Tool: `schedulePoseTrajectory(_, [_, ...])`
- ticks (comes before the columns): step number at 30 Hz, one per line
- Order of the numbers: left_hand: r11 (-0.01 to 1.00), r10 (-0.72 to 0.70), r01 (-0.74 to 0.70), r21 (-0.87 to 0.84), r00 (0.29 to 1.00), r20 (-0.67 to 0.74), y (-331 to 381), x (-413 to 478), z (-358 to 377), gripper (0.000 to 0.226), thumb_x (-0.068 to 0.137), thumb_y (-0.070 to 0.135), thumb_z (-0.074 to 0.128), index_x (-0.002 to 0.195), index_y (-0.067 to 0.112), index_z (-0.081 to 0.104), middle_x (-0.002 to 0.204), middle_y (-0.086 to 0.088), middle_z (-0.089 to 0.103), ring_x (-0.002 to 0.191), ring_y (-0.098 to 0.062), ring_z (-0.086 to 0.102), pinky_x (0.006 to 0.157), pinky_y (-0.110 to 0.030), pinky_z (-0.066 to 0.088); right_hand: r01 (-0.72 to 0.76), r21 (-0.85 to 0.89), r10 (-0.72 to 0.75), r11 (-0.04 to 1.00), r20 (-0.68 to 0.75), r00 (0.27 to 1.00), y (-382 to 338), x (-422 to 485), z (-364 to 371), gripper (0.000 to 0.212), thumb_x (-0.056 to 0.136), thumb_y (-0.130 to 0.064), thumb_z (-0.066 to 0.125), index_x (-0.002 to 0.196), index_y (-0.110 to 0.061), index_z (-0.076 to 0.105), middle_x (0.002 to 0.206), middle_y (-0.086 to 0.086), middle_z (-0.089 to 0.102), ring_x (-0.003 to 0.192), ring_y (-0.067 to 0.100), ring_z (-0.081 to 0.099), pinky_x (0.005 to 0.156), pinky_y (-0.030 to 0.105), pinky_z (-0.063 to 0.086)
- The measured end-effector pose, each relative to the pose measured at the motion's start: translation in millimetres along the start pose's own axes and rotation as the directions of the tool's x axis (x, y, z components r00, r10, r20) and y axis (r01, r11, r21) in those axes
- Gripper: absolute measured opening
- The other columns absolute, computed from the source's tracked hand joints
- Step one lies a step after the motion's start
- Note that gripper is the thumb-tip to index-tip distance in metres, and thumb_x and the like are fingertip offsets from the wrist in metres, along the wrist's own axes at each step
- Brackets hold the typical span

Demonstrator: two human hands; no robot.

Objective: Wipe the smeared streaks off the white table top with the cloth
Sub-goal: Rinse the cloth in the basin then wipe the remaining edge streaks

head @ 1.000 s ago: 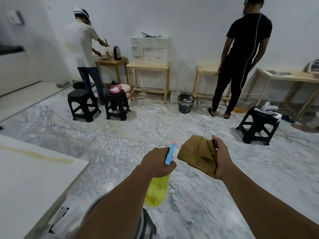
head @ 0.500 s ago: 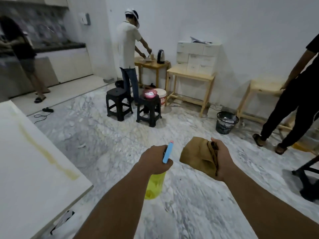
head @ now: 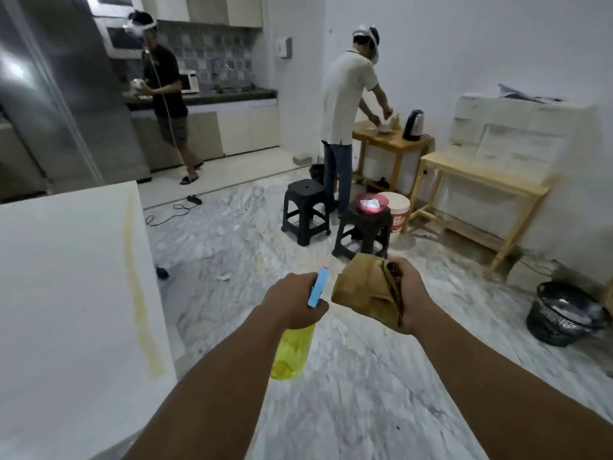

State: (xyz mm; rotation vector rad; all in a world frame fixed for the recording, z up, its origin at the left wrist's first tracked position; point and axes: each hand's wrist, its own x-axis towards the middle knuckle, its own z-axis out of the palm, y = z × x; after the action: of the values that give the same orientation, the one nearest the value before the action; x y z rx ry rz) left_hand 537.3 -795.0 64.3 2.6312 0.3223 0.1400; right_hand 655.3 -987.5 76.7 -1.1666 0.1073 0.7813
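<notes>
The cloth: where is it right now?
Head view, centre: the cloth is bunched in the right hand, over the floor, beside the spray bottle in the left hand.

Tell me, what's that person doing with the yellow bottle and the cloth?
Getting ready to clean. The left hand grips a yellow spray bottle, and the right hand holds a bunched brown cloth, both over the marble floor. The white table on the left has a long yellowish streak, not yet wiped.
</notes>
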Motion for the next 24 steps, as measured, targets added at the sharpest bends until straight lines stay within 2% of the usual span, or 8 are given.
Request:
schedulePoseTrajectory(2, [0.999,-0.041,0.04,-0.009,0.998,-0.037,-8.6,22.5,-9.1,0.019,0.087,0.035,0.065,0.098,0.02,0.059,0.091,-0.002,0.069,0.08,-0.025,0.065,0.063,-0.032,0.045,-0.036,-0.045,0.038,0.998,0.03,0.999,-19.4,37.9,12.0,0.057,0.095,-0.057,0.042,0.117,-0.014,0.073,0.116,0.017,0.073,0.111,0.039,0.065,0.101,0.055,0.048])
schedulePoseTrajectory(6, [0.988,-0.151,0.148,-0.04,0.981,-0.121,-35.6,65.3,-34.6,0.02,0.087,0.032,0.066,0.099,0.016,0.062,0.09,-0.004,0.069,0.079,-0.027,0.064,0.066,-0.035,0.047,-0.063,-0.11,0.079,0.992,0.147,0.986,-52.7,112.8,64.9,0.057,0.099,-0.054,0.037,0.109,-0.011,0.073,0.099,0.015,0.077,0.099,0.035,0.068,0.081,0.043,0.053])
schedulePoseTrajectory(9, [0.97,-0.242,0.241,-0.02,0.962,-0.129,-68.5,85.0,-48.6,0.019,0.087,0.033,0.064,0.097,0.018,0.06,0.087,-0.003,0.068,0.078,-0.026,0.064,0.065,-0.035,0.047,-0.119,-0.132,0.149,0.984,0.252,0.956,-54.0,160.8,110.1,0.059,0.1,-0.053,0.034,0.115,-0.009,0.07,0.099,0.017,0.077,0.094,0.034,0.069,0.079,0.042,0.052])
schedulePoseTrajectory(12, [0.939,-0.344,0.343,-0.031,0.927,-0.152,-119.0,112.5,-66.8,0.018,0.085,0.037,0.062,0.094,0.022,0.059,0.084,0.003,0.064,0.077,-0.024,0.063,0.062,-0.031,0.042,-0.161,-0.185,0.213,0.969,0.309,0.927,-49.2,224.5,166.7,0.059,0.097,-0.056,0.04,0.119,-0.01,0.07,0.112,0.019,0.073,0.103,0.037,0.068,0.089,0.046,0.053])
schedulePoseTrajectory(15, [0.906,-0.422,0.419,-0.06,0.889,-0.178,-178.0,138.9,-87.7,0.028,0.079,0.043,0.057,0.097,0.022,0.06,0.088,0.002,0.066,0.08,-0.025,0.064,0.064,-0.033,0.046,-0.183,-0.233,0.256,0.955,0.342,0.904,-37.5,286.8,223.9,0.057,0.095,-0.056,0.045,0.117,-0.01,0.072,0.114,0.019,0.073,0.105,0.037,0.067,0.096,0.049,0.051])
schedulePoseTrajectory(18, [0.878,-0.477,0.475,-0.061,0.857,-0.196,-232.3,164.3,-111.9,0.024,0.084,0.039,0.061,0.102,0.023,0.06,0.089,0.004,0.063,0.078,-0.022,0.06,0.064,-0.031,0.042,-0.231,-0.271,0.326,0.935,0.393,0.86,-26.6,341.2,276.9,0.06,0.091,-0.057,0.047,0.12,-0.011,0.071,0.12,0.02,0.07,0.115,0.04,0.064,0.106,0.057,0.044])
schedulePoseTrajectory(24, [0.833,-0.536,0.553,0.01,0.813,-0.228,-319.0,220.0,-169.5,0.024,0.089,0.033,0.063,0.105,0.016,0.062,0.097,-0.005,0.068,0.086,-0.027,0.064,0.071,-0.036,0.049,-0.232,-0.327,0.367,0.916,0.45,0.814,-31.0,432.2,383.9,0.059,0.092,-0.057,0.047,0.118,-0.011,0.072,0.119,0.019,0.071,0.115,0.04,0.063,0.106,0.056,0.043])
